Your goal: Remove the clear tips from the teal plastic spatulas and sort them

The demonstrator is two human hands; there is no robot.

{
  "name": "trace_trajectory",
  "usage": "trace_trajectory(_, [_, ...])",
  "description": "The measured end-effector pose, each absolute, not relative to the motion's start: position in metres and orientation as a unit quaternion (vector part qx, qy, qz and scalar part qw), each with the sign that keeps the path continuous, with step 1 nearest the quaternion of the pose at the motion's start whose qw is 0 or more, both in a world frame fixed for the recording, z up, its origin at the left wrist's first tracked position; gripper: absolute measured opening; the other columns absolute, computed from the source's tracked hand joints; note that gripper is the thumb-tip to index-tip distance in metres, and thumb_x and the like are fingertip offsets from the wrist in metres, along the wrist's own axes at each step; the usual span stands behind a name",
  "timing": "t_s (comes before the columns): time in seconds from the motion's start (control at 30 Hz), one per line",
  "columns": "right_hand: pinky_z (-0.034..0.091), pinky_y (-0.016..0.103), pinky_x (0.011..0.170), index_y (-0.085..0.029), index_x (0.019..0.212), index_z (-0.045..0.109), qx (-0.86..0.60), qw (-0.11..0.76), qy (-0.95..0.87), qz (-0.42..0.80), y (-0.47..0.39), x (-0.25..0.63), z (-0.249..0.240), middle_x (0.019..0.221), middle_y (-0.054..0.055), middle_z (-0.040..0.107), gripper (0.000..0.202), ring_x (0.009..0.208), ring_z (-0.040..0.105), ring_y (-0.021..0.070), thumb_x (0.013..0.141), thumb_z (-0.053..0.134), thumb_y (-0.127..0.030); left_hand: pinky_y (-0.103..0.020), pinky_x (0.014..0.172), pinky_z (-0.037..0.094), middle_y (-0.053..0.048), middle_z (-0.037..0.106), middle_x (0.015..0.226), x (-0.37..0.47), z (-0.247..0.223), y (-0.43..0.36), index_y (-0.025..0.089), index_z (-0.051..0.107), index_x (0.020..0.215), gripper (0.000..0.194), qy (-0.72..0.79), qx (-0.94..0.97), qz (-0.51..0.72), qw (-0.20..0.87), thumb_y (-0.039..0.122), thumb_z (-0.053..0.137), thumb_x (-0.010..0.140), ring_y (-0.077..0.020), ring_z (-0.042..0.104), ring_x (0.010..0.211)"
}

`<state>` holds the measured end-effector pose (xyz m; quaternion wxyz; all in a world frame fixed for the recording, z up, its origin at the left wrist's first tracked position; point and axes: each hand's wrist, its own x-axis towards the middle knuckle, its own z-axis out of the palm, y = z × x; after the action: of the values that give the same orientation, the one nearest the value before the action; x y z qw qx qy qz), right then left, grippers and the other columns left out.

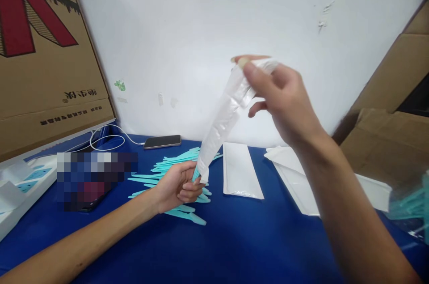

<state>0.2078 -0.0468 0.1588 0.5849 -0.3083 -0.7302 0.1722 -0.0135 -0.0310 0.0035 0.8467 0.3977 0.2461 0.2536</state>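
Now the bag (217, 127) slants up and right, its top pinched by the right hand (284, 96); its low end meets the left hand (179, 185), curled round blue sticks (195, 173).

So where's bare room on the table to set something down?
Widest: the near side of the table, between the left arm and right arm, nearer than the sticks and middle envelope. A narrower gap separates that envelope from the overlapping envelopes to its right. Crowded: around the left hand, where the sticks lie, and the left edge, by the power strip.
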Motion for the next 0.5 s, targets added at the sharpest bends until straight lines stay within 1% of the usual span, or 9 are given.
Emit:
trace_trajectory(0.07, [0.053,0.027,0.05,-0.029,0.112,0.067,-0.31,0.62,-0.704,0.156,-0.047,0.214,0.162,0.097,0.004,0.065,0.047,0.07,0.062,0.0159,0.084,0.059,-0.066,-0.017,0.038,0.015,0.006,0.025,0.051,-0.014,0.005,-0.031,0.013,0.052,0.062,0.043,0.243,0.398,0.25,0.849,0.035,0.039,0.097,-0.0041,0.016,0.039])
trace_trajectory(0.13, [0.053,0.027,0.05,-0.03,0.114,0.067,-0.312,0.628,-0.695,0.158,-0.047,0.22,0.164,0.097,0.005,0.065,0.046,0.068,0.061,0.0156,0.085,0.059,-0.065,-0.018,0.038,0.014,0.006,0.028,0.049,-0.013,0.007,-0.032,0.012,0.054,0.063,0.044,0.251,0.409,0.241,0.844,0.036,0.039,0.097,-0.0038,0.018,0.038])
trace_trajectory(0.27, [0.052,0.026,0.047,-0.028,0.111,0.069,-0.323,0.57,-0.728,0.202,-0.046,0.22,0.163,0.1,0.005,0.065,0.044,0.067,0.061,0.0155,0.084,0.062,-0.063,-0.019,0.036,0.013,-0.001,0.046,0.052,-0.01,0.008,-0.035,0.011,0.062,0.077,0.038,0.276,0.428,0.245,0.825,0.036,0.04,0.095,-0.0054,0.029,0.035])
trace_trajectory(0.3, [0.051,0.026,0.047,-0.027,0.109,0.07,-0.323,0.56,-0.734,0.208,-0.047,0.218,0.162,0.101,0.005,0.065,0.043,0.068,0.061,0.0154,0.084,0.062,-0.062,-0.019,0.036,0.013,-0.001,0.049,0.054,-0.01,0.008,-0.035,0.011,0.063,0.081,0.036,0.279,0.427,0.247,0.824,0.036,0.041,0.095,-0.0056,0.03,0.036])
trace_trajectory(0.37, [0.05,0.025,0.047,-0.026,0.108,0.071,-0.318,0.561,-0.736,0.206,-0.048,0.215,0.162,0.103,0.006,0.065,0.041,0.068,0.06,0.0147,0.086,0.062,-0.06,-0.018,0.038,0.015,0.0,0.046,0.055,-0.01,0.009,-0.035,0.011,0.062,0.081,0.033,0.283,0.422,0.245,0.825,0.036,0.043,0.095,-0.005,0.027,0.038])
trace_trajectory(0.5, [0.045,0.023,0.044,-0.023,0.112,0.072,-0.302,0.63,-0.691,0.186,-0.049,0.22,0.168,0.107,0.008,0.064,0.037,0.063,0.057,0.0117,0.088,0.064,-0.05,-0.017,0.04,0.015,0.006,0.028,0.054,-0.013,0.009,-0.034,0.013,0.055,0.071,0.038,0.262,0.42,0.241,0.835,0.036,0.042,0.097,-0.0042,0.017,0.041])
